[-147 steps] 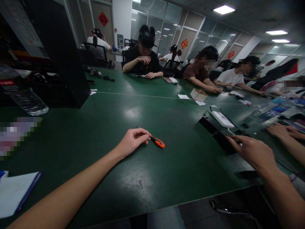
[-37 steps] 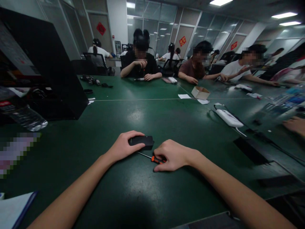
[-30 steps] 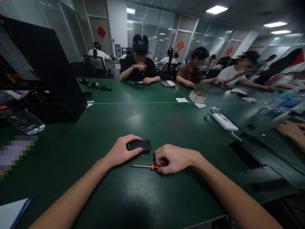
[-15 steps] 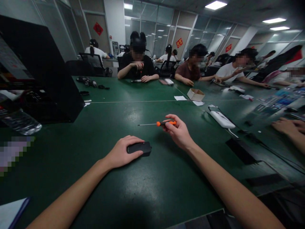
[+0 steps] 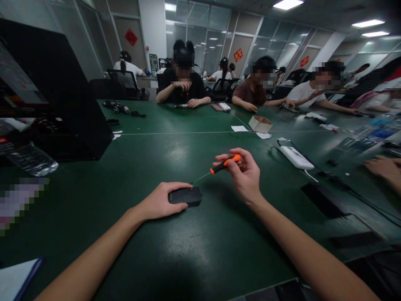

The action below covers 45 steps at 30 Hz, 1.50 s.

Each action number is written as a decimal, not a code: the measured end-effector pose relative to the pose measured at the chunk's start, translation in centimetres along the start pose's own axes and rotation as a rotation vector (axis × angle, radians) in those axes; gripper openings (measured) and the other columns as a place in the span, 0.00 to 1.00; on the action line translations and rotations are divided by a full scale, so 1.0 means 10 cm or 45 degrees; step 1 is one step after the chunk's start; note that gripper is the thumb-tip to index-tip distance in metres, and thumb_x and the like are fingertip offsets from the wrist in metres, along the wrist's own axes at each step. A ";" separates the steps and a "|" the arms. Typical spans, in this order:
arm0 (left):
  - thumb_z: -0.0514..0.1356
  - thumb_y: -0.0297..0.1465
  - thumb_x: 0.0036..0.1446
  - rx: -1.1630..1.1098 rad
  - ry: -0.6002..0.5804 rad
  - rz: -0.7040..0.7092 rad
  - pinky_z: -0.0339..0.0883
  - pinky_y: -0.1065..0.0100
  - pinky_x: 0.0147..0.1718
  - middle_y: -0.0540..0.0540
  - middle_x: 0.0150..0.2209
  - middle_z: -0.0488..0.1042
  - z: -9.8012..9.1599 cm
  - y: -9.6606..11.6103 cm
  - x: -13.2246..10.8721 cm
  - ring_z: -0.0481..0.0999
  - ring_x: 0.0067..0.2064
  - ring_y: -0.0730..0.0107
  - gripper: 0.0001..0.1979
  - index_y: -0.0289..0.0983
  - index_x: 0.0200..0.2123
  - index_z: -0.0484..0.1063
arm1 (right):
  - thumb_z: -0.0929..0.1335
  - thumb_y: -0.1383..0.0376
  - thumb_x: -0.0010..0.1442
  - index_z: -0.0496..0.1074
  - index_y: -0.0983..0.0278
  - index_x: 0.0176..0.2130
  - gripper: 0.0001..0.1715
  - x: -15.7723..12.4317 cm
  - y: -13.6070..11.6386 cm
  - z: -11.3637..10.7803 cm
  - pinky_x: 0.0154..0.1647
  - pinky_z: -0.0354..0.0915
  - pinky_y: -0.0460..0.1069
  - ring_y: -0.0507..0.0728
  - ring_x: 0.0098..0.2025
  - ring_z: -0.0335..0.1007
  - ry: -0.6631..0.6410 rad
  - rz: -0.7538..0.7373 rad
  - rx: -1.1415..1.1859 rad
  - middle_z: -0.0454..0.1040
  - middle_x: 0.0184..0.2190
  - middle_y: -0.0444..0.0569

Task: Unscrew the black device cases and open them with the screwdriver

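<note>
A small black rectangular box-like device (image 5: 188, 195) lies flat on the green tabletop (image 5: 194, 246). My left hand (image 5: 161, 200) grips its left end, with fingers along the far side and thumb along the near side. To the right, raised above the table, my right hand (image 5: 242, 171) holds an orange and black screwdriver (image 5: 224, 164) by its handle. The thin shaft slants down to the left, and its tip is close to the device's far edge beside my left fingertips. Whether the tip touches the device I cannot tell.
A black computer case (image 5: 78, 104) and a plastic bottle (image 5: 36, 159) stand at left. On the right lie a white power strip (image 5: 296, 157), cables and a black flat piece (image 5: 324, 200). An open cardboard box (image 5: 260, 124) sits further back. Other people sit around the table.
My right hand has moved slightly right, lifting the screwdriver's handle end. The shaft has swung from nearly level to slanting down toward the device. My left hand keeps its hold.
</note>
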<state>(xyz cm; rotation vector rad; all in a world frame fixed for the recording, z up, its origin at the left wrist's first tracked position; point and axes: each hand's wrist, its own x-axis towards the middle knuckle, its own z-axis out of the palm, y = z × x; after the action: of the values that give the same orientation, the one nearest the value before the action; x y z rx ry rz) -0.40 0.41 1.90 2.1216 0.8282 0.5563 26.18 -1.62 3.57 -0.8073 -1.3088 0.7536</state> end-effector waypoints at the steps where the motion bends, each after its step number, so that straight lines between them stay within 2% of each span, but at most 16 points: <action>1: 0.68 0.35 0.54 -0.013 -0.012 -0.003 0.71 0.59 0.49 0.42 0.53 0.80 0.00 0.00 0.00 0.79 0.50 0.53 0.26 0.42 0.57 0.76 | 0.70 0.55 0.65 0.65 0.57 0.49 0.17 -0.02 -0.04 0.01 0.46 0.79 0.59 0.57 0.40 0.82 -0.001 -0.061 -0.044 0.81 0.42 0.46; 5: 0.68 0.36 0.56 -0.027 -0.050 0.012 0.71 0.61 0.48 0.43 0.53 0.80 0.02 0.02 0.00 0.79 0.50 0.55 0.25 0.42 0.57 0.76 | 0.69 0.59 0.66 0.69 0.56 0.52 0.14 -0.10 -0.13 0.06 0.43 0.80 0.57 0.55 0.39 0.80 -0.053 -0.230 -0.103 0.79 0.39 0.45; 10: 0.67 0.33 0.56 -0.013 -0.074 0.040 0.70 0.62 0.49 0.45 0.53 0.80 0.02 0.04 0.01 0.80 0.49 0.57 0.25 0.44 0.58 0.75 | 0.69 0.60 0.67 0.68 0.55 0.54 0.16 -0.14 -0.12 0.07 0.43 0.80 0.59 0.56 0.39 0.79 -0.129 -0.233 -0.147 0.78 0.39 0.45; 20: 0.67 0.34 0.57 -0.012 -0.087 0.079 0.68 0.61 0.52 0.44 0.55 0.78 0.01 0.03 0.01 0.78 0.53 0.55 0.25 0.43 0.59 0.74 | 0.67 0.65 0.68 0.68 0.55 0.56 0.17 -0.15 -0.11 0.05 0.43 0.79 0.57 0.55 0.39 0.79 -0.143 -0.377 -0.235 0.78 0.40 0.45; 24: 0.67 0.33 0.58 0.006 -0.093 0.104 0.67 0.62 0.52 0.44 0.55 0.78 0.01 0.02 0.01 0.77 0.53 0.57 0.25 0.42 0.59 0.74 | 0.67 0.68 0.67 0.68 0.56 0.58 0.21 -0.12 -0.15 0.02 0.43 0.79 0.55 0.55 0.40 0.79 -0.232 -0.438 -0.327 0.78 0.41 0.46; 28: 0.67 0.33 0.58 0.014 -0.092 0.116 0.67 0.62 0.51 0.45 0.55 0.78 0.02 0.01 0.01 0.77 0.52 0.58 0.25 0.42 0.59 0.73 | 0.68 0.69 0.67 0.68 0.56 0.57 0.20 -0.08 -0.18 0.02 0.44 0.78 0.53 0.54 0.40 0.79 -0.216 -0.412 -0.431 0.77 0.40 0.45; 38: 0.67 0.34 0.58 0.019 -0.101 0.109 0.66 0.62 0.51 0.44 0.55 0.77 0.02 0.00 0.01 0.77 0.52 0.58 0.24 0.41 0.58 0.73 | 0.67 0.67 0.67 0.69 0.58 0.54 0.15 -0.08 -0.08 0.03 0.41 0.79 0.53 0.53 0.36 0.79 -0.046 -0.305 -0.351 0.76 0.39 0.45; 45: 0.67 0.33 0.57 0.013 -0.098 0.104 0.66 0.63 0.50 0.45 0.54 0.78 0.02 0.01 0.01 0.77 0.51 0.59 0.24 0.42 0.58 0.73 | 0.67 0.67 0.67 0.67 0.58 0.54 0.16 -0.02 -0.17 0.02 0.44 0.77 0.52 0.53 0.39 0.78 -0.209 -0.288 -0.368 0.76 0.39 0.45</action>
<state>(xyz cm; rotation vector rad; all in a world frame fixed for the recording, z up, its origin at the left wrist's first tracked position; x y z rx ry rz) -0.19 0.38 1.88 2.1795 0.7052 0.5100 26.01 -2.68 4.89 -0.8203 -1.6512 0.4631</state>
